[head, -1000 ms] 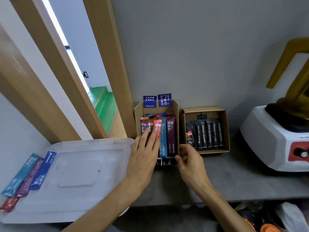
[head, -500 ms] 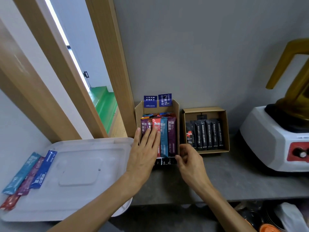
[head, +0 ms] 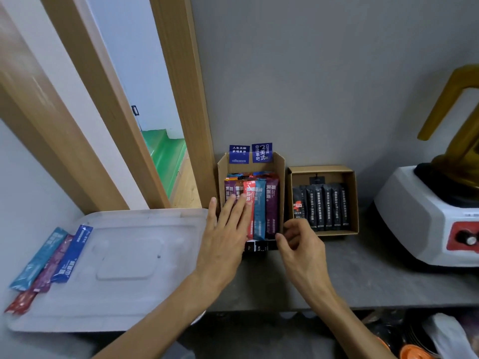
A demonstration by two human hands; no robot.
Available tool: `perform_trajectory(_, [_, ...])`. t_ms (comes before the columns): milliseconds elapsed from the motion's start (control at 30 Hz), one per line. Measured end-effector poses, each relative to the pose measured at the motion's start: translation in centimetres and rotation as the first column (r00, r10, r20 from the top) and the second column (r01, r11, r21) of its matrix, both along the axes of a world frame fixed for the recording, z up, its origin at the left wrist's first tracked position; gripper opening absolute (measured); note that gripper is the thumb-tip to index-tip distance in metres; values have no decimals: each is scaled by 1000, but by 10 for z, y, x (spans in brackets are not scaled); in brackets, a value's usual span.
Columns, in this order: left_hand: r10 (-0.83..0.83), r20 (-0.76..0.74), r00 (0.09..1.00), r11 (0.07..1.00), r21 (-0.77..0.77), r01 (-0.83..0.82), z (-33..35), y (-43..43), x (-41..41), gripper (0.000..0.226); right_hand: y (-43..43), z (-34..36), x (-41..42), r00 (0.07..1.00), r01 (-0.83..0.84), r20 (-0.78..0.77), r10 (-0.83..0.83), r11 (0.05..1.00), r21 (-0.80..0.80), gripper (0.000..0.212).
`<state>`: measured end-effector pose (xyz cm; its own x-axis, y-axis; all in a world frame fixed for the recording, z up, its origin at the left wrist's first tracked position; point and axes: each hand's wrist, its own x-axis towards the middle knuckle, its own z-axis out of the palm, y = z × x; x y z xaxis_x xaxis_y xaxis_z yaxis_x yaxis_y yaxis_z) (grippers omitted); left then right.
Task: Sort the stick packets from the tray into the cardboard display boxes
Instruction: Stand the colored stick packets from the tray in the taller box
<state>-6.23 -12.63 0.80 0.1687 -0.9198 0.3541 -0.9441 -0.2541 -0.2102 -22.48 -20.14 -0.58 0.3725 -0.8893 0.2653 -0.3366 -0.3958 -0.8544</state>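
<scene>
A cardboard display box against the wall holds colourful stick packets in purple, red and blue. My left hand lies flat with straight fingers on the left packets in that box. My right hand hovers at the box's front right corner, fingers loosely curled, holding nothing. A second cardboard box to the right holds several black stick packets. At the left, a white tray carries a few loose packets in blue, purple and red.
A white blender base with a gold jug stands at the right on the grey counter. A wooden door frame rises left of the boxes. Below the counter edge lie bags and orange items.
My left hand has slid slightly left and down across the packets. My right hand has let go of the box's front corner, its fingers now apart from it.
</scene>
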Motion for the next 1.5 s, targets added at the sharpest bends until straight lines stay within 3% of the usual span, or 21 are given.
perform_trajectory(100, [-52,-87,995,965,-259,28,2,32,10,71,14,14,13,996,-84,-12,84,996,-40,17])
perform_trajectory(200, [50,-188,981,918,-378,-120,0,74,42,54,34,22,42,980,-191,-53,190,981,-30,14])
perform_trajectory(333, [388,-391,834,850,-198,-488,-8,139,107,43,67,26,103,930,-344,-131,343,939,14,8])
perform_trajectory(467, [630,-423,652,716,-9,-698,-14,194,169,33,103,24,173,862,-466,-195,468,883,60,6])
perform_trajectory(567, [726,-355,589,654,91,-751,-20,214,202,30,126,17,220,810,-530,-243,534,844,87,13])
perform_trajectory(700, [750,-334,571,635,123,-762,-27,217,220,34,146,6,265,758,-567,-296,582,811,143,14])
perform_trajectory(900, [768,-395,504,594,146,-791,-30,214,224,27,155,-3,288,729,-561,-354,586,808,182,13])
perform_trajectory(1000, [691,-550,469,601,76,-796,-27,219,217,19,151,-1,287,748,-536,-357,560,826,175,12])
perform_trajectory(1100, [404,-822,401,636,-63,-769,-9,227,207,4,141,13,285,787,-512,-304,537,843,166,32])
perform_trajectory(1200, [162,-921,353,735,-126,-667,6,230,207,10,128,25,279,756,-546,-340,560,825,144,53])
perform_trajectory(1367, [-86,-985,150,759,-163,-630,15,222,214,17,115,27,259,718,-568,-306,625,780,261,9])
perform_trajectory(1500, [-258,-966,-28,676,-160,-719,12,211,207,17,119,24,239,769,-528,-142,624,745,408,10])
